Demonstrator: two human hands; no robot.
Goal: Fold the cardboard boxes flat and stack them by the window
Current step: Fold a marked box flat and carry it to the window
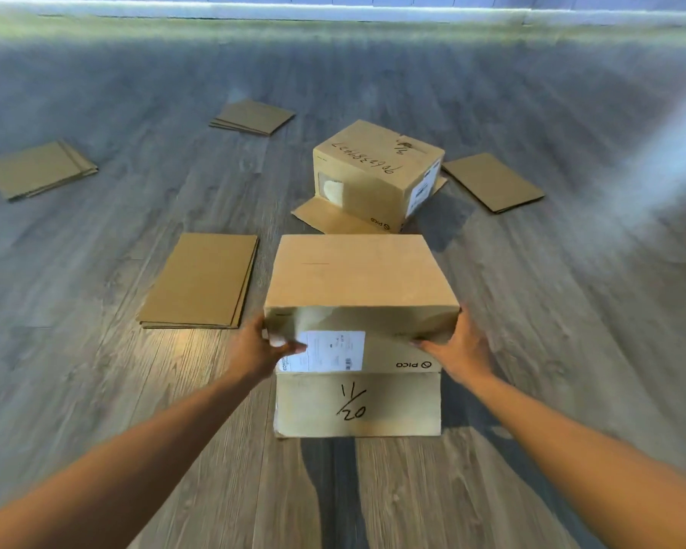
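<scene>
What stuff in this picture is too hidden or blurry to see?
Head view:
- Label on the near box: print too small and blurred to read.
- Left hand and right hand: some fingers hidden behind the box's sides.
- Far box: its inside and back are hidden by its own walls.
- Window: cut off by the top edge; only a bright strip shows.
- Flat stacks, like the nearest one: sheet count too fine to tell.

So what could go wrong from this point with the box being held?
The near box is gripped only at its two front corners by the left hand and right hand, so it could slip or twist. Its hanging flap might snag the floor. The far box sits close ahead and could get bumped.
</scene>
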